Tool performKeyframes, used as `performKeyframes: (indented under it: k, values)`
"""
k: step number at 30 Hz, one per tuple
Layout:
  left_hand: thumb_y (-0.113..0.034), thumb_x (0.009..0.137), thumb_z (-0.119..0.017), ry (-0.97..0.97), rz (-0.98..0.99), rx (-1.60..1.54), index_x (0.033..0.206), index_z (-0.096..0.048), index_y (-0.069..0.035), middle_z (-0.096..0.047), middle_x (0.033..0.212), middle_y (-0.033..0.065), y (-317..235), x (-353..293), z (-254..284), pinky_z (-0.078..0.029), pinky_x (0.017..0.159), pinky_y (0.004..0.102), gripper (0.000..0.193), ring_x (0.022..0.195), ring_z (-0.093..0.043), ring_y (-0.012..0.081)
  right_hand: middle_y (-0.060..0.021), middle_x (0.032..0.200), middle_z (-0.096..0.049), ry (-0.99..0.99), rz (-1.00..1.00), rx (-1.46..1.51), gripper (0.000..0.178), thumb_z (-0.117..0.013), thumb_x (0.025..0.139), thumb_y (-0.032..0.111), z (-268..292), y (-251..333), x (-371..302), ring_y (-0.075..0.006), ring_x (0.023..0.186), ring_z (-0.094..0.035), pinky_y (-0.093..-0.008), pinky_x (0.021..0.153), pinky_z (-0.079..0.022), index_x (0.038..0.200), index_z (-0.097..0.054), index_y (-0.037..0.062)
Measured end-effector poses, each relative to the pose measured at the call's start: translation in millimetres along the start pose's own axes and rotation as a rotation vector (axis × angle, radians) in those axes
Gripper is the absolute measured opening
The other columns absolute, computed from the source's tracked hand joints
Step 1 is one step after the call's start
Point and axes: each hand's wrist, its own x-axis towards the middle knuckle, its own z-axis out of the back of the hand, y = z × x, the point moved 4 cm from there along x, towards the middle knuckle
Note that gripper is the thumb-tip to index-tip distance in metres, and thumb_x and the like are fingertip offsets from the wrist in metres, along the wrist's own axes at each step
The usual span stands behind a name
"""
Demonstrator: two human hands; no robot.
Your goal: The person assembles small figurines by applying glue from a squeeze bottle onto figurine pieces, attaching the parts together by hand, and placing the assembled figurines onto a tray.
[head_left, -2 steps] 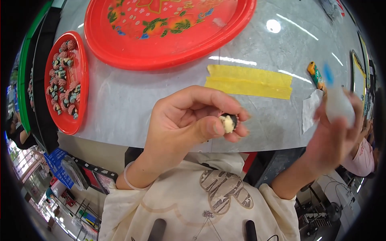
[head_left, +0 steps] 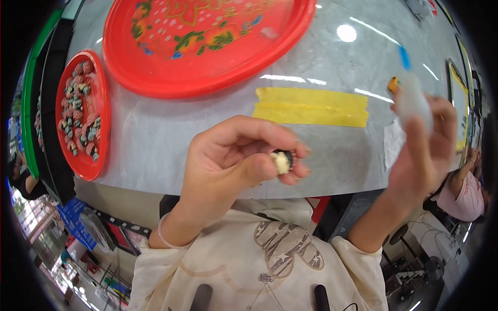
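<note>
Above the table's near edge, my left hand [head_left: 220, 158] pinches a small figurine piece [head_left: 281, 163] between thumb and fingers. Cream and black parts of it show, with a little pink at its edge; the rest is covered by my fingers. My right hand [head_left: 423, 147], off to the right and somewhat blurred, grips a whitish translucent squeeze bottle [head_left: 416, 103]. The bottle is raised, its blue nozzle pointing upward and slightly left. It is well apart from the piece.
At the left lies a red oval tray [head_left: 104, 124] with several pink, black and blue-green figurines. A large red patterned tray [head_left: 197, 89] lies at the back. Yellow tape [head_left: 311, 108] and white paper [head_left: 392, 145] are on the grey table [head_left: 150, 150]. Another person [head_left: 461, 194] sits at the right.
My right hand has moved up and slightly left with the bottle. My left hand keeps its pinch on the piece; the whole view has shifted a little.
</note>
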Motion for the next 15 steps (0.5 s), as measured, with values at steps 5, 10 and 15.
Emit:
performKeyframes:
  k: [5, 10, 15]
  values:
    - [-0.02, 0.074, -0.061, -0.034, -0.076, 0.099, 0.086, -0.047, 0.003, -0.054, 0.085, 0.0172, 2.2, -1.2, 2.7, -0.048, 0.057, 0.0255, 0.029, 0.069, -0.057, 0.0204, -0.0063, 0.082, -0.056, 0.044, 0.073, -0.389, 0.031, -0.061, 0.065, -0.004, -26.6, -24.2, 19.4, -0.0148, 0.08, -0.056, -0.0238, 0.069, -0.043, 0.091, -0.047, 0.0004]
    - [-0.022, 0.073, -0.063, -0.09, -0.043, 0.169, 0.084, -0.046, 0.0, -0.051, 0.081, 0.0142, 2.3, -2.4, 1.3, -0.047, 0.051, 0.0215, 0.03, 0.065, -0.056, 0.0186, -0.0048, 0.084, -0.057, 0.091, 0.11, -0.433, 0.032, -0.062, 0.061, -0.003, -14.5, -28.6, 11.3, -0.0146, 0.078, -0.057, -0.0231, 0.07, -0.043, 0.09, -0.05, 0.001]
    - [-0.022, 0.072, -0.063, -0.091, -0.048, 0.178, 0.084, -0.046, -0.001, -0.051, 0.081, 0.0139, 0.3, -3.0, -2.3, -0.047, 0.05, 0.02, 0.03, 0.064, -0.056, 0.018, -0.0038, 0.088, -0.056, -0.106, -0.098, -0.889, 0.025, -0.059, 0.064, 0.0, 99.4, 0.2, -9.9, -0.011, 0.078, -0.05, -0.0237, 0.07, -0.039, 0.088, -0.054, -0.0009]
